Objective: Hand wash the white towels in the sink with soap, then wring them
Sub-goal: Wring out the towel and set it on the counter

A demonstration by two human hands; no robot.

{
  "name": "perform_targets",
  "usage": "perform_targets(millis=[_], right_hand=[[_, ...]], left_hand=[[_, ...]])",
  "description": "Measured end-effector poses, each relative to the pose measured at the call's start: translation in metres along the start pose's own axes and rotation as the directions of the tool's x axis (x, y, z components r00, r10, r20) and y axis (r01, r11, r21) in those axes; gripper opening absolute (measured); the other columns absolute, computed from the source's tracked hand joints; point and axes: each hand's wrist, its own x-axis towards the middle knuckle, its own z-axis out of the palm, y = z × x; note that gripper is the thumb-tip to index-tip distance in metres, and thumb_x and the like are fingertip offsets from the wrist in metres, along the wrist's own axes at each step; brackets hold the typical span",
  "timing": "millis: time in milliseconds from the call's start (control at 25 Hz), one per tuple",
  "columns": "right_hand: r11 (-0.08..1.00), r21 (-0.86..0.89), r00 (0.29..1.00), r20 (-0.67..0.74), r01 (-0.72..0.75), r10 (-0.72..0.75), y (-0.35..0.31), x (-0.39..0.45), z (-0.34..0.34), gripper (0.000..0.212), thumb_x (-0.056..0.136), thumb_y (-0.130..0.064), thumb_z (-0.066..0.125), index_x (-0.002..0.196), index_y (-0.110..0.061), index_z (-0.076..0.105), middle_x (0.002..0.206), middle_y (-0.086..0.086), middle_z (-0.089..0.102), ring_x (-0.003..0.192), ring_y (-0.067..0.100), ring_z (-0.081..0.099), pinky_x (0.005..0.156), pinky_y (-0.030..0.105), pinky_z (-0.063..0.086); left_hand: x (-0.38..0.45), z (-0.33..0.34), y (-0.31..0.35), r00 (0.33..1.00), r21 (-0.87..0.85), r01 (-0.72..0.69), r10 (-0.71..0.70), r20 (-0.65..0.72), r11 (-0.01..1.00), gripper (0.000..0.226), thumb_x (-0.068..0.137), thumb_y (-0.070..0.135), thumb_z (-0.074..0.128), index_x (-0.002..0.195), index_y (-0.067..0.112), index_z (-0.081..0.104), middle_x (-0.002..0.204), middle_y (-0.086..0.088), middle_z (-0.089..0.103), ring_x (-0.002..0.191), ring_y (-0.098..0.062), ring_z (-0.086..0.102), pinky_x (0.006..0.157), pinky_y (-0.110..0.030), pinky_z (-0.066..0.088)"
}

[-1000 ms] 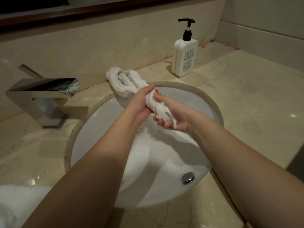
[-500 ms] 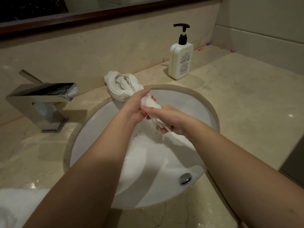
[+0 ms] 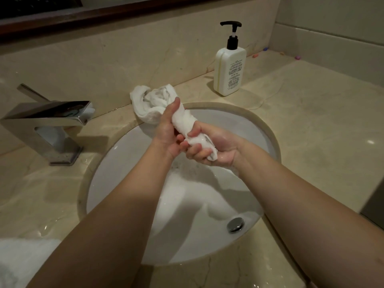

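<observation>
At the near left corner a white cloth [image 3: 18, 260] lies on the wet table [image 3: 311, 125], partly cut off by the frame edge. Both forearms reach forward over the round white sink [image 3: 116, 163], which holds foamy water [image 3: 187, 196] around a chrome drain plug [image 3: 235, 224] near its front right. Above the middle of the basin the two hands hold one rolled towel [image 3: 182, 121] between them. The right hand [image 3: 214, 147] grips the lower end, its fingers [image 3: 197, 151] curled round the cloth. The left hand [image 3: 166, 129] grips the roll just above, thumb pointing up along it, fingers wrapped tight. The two hands touch. Behind them a second bunched towel [image 3: 149, 100] rests on the far rim of the sink, beside the wall. A square chrome tap [image 3: 47, 123] stands to the left. A white pump bottle [image 3: 229, 69] stands upright on the table at the back right, well apart from the hands.
</observation>
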Motion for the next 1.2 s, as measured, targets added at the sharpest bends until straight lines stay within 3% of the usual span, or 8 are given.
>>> perform_targets(millis=[120, 200, 320, 400, 640, 720, 920, 1200], right_hand=[[0.997, -0.066, 0.998, -0.052, -0.027, 0.024, 0.004, 0.004, 0.006, 0.057, 0.081, -0.065, 0.057, 0.084, -0.007, 0.051, 0.061, 0.002, 0.048, 0.035, 0.004, 0.039, 0.029, 0.010, 0.023], [0.988, -0.155, 0.976, -0.212, 0.006, -0.039, 0.005, 0.006, 0.009, 0.083, 0.078, -0.089, 0.035, 0.080, -0.009, 0.053, 0.057, 0.004, 0.046, 0.031, 0.006, 0.036, 0.031, 0.011, 0.020], [0.918, -0.393, 0.835, -0.489, 0.046, -0.251, 0.011, 0.014, 0.015, 0.070, 0.091, -0.082, 0.021, 0.100, -0.026, 0.062, 0.058, 0.008, 0.050, 0.036, 0.014, 0.036, 0.035, 0.015, 0.027], [0.822, -0.568, 0.733, -0.573, -0.033, -0.367, 0.015, 0.019, 0.014, 0.078, 0.095, -0.076, 0.021, 0.104, -0.013, 0.066, 0.058, 0.012, 0.054, 0.038, 0.020, 0.043, 0.042, 0.023, 0.033], [0.574, -0.819, 0.606, -0.467, -0.021, -0.644, 0.025, 0.021, 0.010, 0.075, 0.097, -0.071, 0.029, 0.068, -0.009, 0.060, 0.067, 0.006, 0.062, 0.061, 0.022, 0.062, 0.062, 0.030, 0.046], [0.563, -0.826, 0.622, -0.451, -0.020, -0.640, 0.024, 0.017, 0.009, 0.071, 0.095, -0.073, 0.035, 0.065, -0.012, 0.056, 0.063, 0.005, 0.062, 0.053, 0.018, 0.060, 0.058, 0.029, 0.046], [0.828, -0.557, 0.898, -0.327, 0.068, -0.293, 0.014, 0.005, -0.002, 0.042, 0.090, -0.051, 0.067, 0.100, -0.012, 0.056, 0.068, 0.005, 0.053, 0.049, 0.013, 0.047, 0.043, 0.021, 0.035], [0.990, 0.024, 0.969, -0.209, 0.138, -0.130, 0.002, 0.003, -0.008, 0.017, 0.095, -0.006, 0.051, 0.110, 0.000, 0.055, 0.090, 0.018, 0.062, 0.076, 0.024, 0.068, 0.062, 0.030, 0.063]], left_hand=[[-0.008, 0.005, 0.001, 0.999, -0.239, -0.003, 0.015, 0.048, 0.971, 0.033, 0.081, 0.038, 0.067, 0.084, 0.005, 0.068, 0.090, -0.008, 0.066, 0.084, -0.020, 0.068, 0.081, -0.032, 0.059], [-0.010, 0.012, 0.001, 1.000, -0.238, -0.008, 0.006, -0.009, 0.971, 0.029, 0.087, 0.033, 0.065, 0.079, 0.005, 0.069, 0.082, -0.005, 0.068, 0.079, -0.018, 0.068, 0.081, -0.032, 0.057], [-0.010, 0.026, 0.004, 0.983, -0.105, 0.026, -0.045, -0.177, 0.994, 0.041, 0.095, 0.044, 0.065, 0.072, 0.011, 0.059, 0.063, 0.001, 0.057, 0.060, -0.014, 0.059, 0.070, -0.032, 0.052], [-0.010, 0.033, 0.004, 0.964, -0.053, 0.056, -0.068, -0.255, 0.997, 0.036, 0.098, 0.041, 0.062, 0.084, 0.008, 0.059, 0.068, -0.001, 0.055, 0.055, -0.015, 0.060, 0.064, -0.032, 0.052], [-0.012, 0.037, 0.006, 0.951, -0.065, 0.036, -0.054, -0.304, 0.997, 0.021, 0.103, 0.025, 0.055, 0.114, 0.008, 0.058, 0.065, -0.004, 0.058, 0.061, -0.016, 0.060, 0.058, -0.030, 0.049], [-0.010, 0.034, 0.003, 0.951, -0.064, 0.064, -0.080, -0.300, 0.996, 0.031, 0.103, 0.028, 0.055, 0.126, 0.009, 0.059, 0.078, -0.007, 0.060, 0.072, -0.021, 0.061, 0.063, -0.034, 0.050], [-0.006, 0.025, 0.005, 0.951, 0.049, 0.035, -0.019, -0.308, 0.998, 0.024, 0.098, 0.035, 0.062, 0.089, 0.014, 0.060, 0.065, 0.001, 0.054, 0.055, -0.011, 0.056, 0.053, -0.024, 0.049], [-0.007, 0.003, 0.011, 0.997, -0.038, 0.071, -0.071, -0.014, 0.997, 0.030, 0.096, 0.023, 0.040, 0.095, 0.002, 0.061, 0.085, -0.009, 0.067, 0.089, -0.023, 0.068, 0.086, -0.040, 0.053]])
